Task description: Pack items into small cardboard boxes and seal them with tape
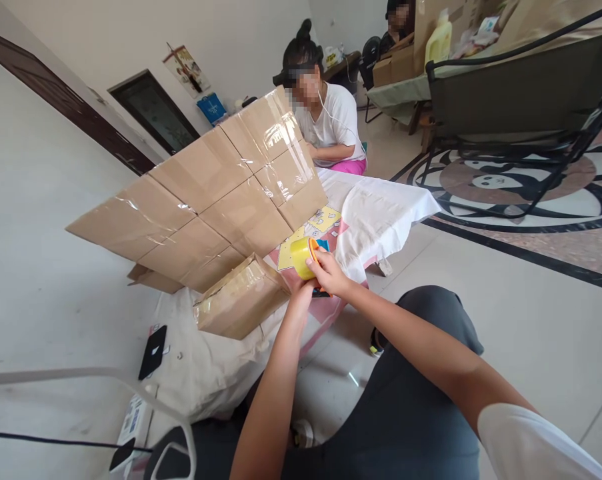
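A tape dispenser (303, 259) with a wide yellow roll and orange and blue parts is held out in front of me, over the near side of the table. My right hand (331, 272) is closed round its right side, thumb against the roll. From below, my left hand (304, 291) meets the dispenser, its fingers largely hidden behind the wrist and the roll. Just left of my hands lies a taped cardboard box (243, 297). Behind it rises a tilted-looking wall of stacked, taped cardboard boxes (221, 193).
A white cloth (381, 200) covers the table, with a pink and yellow printed piece (285, 257) on it. Across the table sits a person (331, 120). A black phone-like device (153, 352) and a power strip (135, 420) lie at left. A folding chair (521, 113) stands right.
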Tool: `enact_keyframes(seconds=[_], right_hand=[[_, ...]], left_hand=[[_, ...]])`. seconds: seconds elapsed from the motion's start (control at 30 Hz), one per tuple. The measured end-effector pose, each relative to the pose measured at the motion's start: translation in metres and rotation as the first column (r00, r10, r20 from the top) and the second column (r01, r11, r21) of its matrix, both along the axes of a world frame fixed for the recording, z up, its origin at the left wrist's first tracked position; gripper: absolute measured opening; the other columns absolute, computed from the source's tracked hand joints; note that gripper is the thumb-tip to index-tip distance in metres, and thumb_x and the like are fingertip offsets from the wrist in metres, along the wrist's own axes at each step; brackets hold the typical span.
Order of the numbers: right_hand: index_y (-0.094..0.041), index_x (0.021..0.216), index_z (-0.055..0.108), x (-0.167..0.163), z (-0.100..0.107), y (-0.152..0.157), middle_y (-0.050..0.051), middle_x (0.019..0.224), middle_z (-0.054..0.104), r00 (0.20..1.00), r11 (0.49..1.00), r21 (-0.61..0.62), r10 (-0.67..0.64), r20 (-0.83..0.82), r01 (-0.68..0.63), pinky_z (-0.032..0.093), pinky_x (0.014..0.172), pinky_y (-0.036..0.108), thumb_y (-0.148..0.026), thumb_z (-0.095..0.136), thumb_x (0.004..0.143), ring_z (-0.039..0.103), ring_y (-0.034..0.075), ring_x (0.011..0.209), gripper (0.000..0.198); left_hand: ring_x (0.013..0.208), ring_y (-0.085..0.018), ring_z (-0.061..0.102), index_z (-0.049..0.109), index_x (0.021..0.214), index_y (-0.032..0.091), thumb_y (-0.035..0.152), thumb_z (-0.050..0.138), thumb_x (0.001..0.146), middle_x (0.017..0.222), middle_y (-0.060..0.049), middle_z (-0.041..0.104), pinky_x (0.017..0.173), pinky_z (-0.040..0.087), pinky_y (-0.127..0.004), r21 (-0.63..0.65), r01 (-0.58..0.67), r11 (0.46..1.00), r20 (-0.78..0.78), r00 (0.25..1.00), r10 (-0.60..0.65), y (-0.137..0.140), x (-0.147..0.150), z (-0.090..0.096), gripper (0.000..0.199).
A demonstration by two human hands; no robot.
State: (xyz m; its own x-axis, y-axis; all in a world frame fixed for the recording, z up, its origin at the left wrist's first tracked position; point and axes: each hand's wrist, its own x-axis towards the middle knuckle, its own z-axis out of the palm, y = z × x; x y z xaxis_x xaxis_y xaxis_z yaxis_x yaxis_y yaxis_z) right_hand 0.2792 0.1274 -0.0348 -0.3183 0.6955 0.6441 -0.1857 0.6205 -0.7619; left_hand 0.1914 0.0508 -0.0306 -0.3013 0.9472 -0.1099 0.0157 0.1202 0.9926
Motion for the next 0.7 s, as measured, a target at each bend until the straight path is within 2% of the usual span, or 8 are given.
enact_keyframes(seconds=[0.1,0.23,0.3,0.37,0.43,0.5,0.57,0.7], right_hand=[[-0.024,0.067,0.034,0.0,0.002,0.008,-0.001,0.063,0.041,0.998,0.999,-0.028,-0.028,-0.055,0.026,0.034,0.067,0.035,-0.057,0.034,0.098,0.038,0.018,0.066,0.046],[-0.025,0.065,0.033,0.005,0.002,0.024,0.0,0.062,0.042,0.997,0.997,0.057,-0.056,-0.052,0.059,0.034,0.069,0.037,-0.06,0.035,0.097,0.04,0.02,0.067,0.048],[-0.025,0.063,0.031,0.007,-0.001,0.031,0.0,0.06,0.04,0.998,0.995,0.082,-0.06,-0.028,0.062,0.035,0.07,0.037,-0.061,0.033,0.098,0.039,0.02,0.067,0.05],[-0.026,0.062,0.029,0.007,-0.004,0.036,0.0,0.059,0.037,0.997,0.993,0.086,-0.074,-0.006,0.075,0.035,0.07,0.038,-0.062,0.029,0.099,0.039,0.021,0.067,0.052],[-0.026,0.06,0.028,0.007,-0.006,0.037,0.0,0.058,0.035,0.995,0.993,0.071,-0.1,0.006,0.099,0.036,0.071,0.038,-0.065,0.027,0.098,0.038,0.02,0.066,0.055],[-0.025,0.059,0.026,0.007,-0.006,0.038,0.0,0.057,0.033,0.992,0.992,0.016,-0.122,-0.011,0.122,0.036,0.069,0.037,-0.068,0.028,0.096,0.037,0.02,0.066,0.057],[-0.025,0.058,0.025,0.008,-0.004,0.039,-0.001,0.057,0.032,0.993,0.992,-0.055,-0.113,-0.038,0.111,0.036,0.068,0.036,-0.072,0.031,0.094,0.036,0.018,0.064,0.06],[-0.025,0.059,0.037,0.018,0.005,0.047,0.0,0.058,0.037,0.974,0.949,-0.316,-0.087,-0.208,0.017,0.04,0.063,0.035,-0.074,0.03,0.093,0.036,0.017,0.058,0.06]], left_hand=[[0.091,-0.023,0.069,0.073,0.084,0.018,0.038,0.068,0.076,0.09,-0.007,0.075,0.082,0.052,-0.033,0.033,-0.03,0.999,-0.004,1.0,0.03,-0.007,0.003,0.006,0.023],[0.107,-0.022,0.065,0.074,0.086,0.019,0.039,0.071,0.076,0.104,-0.006,0.073,0.091,0.048,-0.03,0.135,-0.102,0.986,-0.011,0.994,0.105,-0.014,0.011,0.018,0.023],[0.108,-0.02,0.063,0.076,0.089,0.019,0.042,0.071,0.077,0.108,-0.006,0.072,0.088,0.048,-0.027,0.138,-0.144,0.98,-0.028,0.988,0.149,-0.017,0.015,0.024,0.026],[0.088,-0.016,0.064,0.077,0.095,0.02,0.048,0.071,0.078,0.099,-0.005,0.073,0.07,0.046,-0.023,0.075,-0.172,0.982,-0.052,0.983,0.176,-0.021,0.017,0.028,0.034],[0.061,-0.009,0.052,0.077,0.103,0.021,0.054,0.072,0.076,0.082,-0.001,0.069,0.053,0.034,-0.021,0.016,-0.187,0.982,-0.061,0.98,0.187,-0.024,0.02,0.031,0.043],[0.048,-0.004,0.035,0.077,0.104,0.019,0.056,0.075,0.073,0.069,0.003,0.061,0.047,0.024,-0.022,0.003,-0.186,0.983,-0.044,0.982,0.186,-0.026,0.026,0.032,0.048],[0.045,-0.003,0.028,0.077,0.101,0.017,0.056,0.076,0.072,0.065,0.004,0.055,0.046,0.022,-0.022,-0.004,-0.186,0.983,-0.028,0.982,0.186,-0.029,0.033,0.029,0.049],[0.05,-0.005,0.038,0.078,0.098,0.017,0.052,0.074,0.076,0.065,0.002,0.058,0.05,0.029,-0.022,-0.052,-0.109,0.993,-0.082,0.991,0.104,-0.042,0.052,0.015,0.042]])
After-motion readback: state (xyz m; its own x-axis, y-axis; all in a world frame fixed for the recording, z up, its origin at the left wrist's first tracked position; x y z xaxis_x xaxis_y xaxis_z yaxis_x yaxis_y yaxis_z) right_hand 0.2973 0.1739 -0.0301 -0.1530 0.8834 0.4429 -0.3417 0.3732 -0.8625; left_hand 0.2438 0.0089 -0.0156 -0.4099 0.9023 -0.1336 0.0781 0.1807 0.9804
